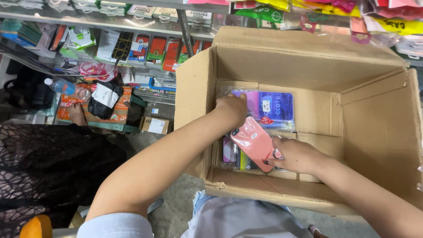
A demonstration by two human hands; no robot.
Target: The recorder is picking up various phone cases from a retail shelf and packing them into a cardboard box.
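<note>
- Pink phone case: sealed in a clear wrapper, it sits tilted above the packets at the bottom of the open cardboard box, its lower corner pinched in the right hand.
- Right hand grip: closed on that lower corner only, thumb on top; a ring shows on one finger. The far end of the case hangs unsupported.
- Left hand: reaches deeper into the box, fingers curled down onto a purple and blue packet against the back wall. Whether it has gripped that packet or only presses on it cannot be told; the fingertips are hidden.
- Risk, slip: a corner pinch on a glossy wrapper is weak. In my judgement the case could slide out and drop back among the loose packets beneath.
- Risk, snag: the left forearm crosses the near-left wall of the box. A sideways pull could drag that wall and shift the box, which appears to rest on the person's lap.
- Risk, disturbance: lifting the purple and blue packet may bring its neighbours with it, since the wrappers lie overlapped.
- Surroundings: shelves of hanging packaged accessories stand behind, a plastic water bottle lies at left. Both are well apart from the hands.
</note>
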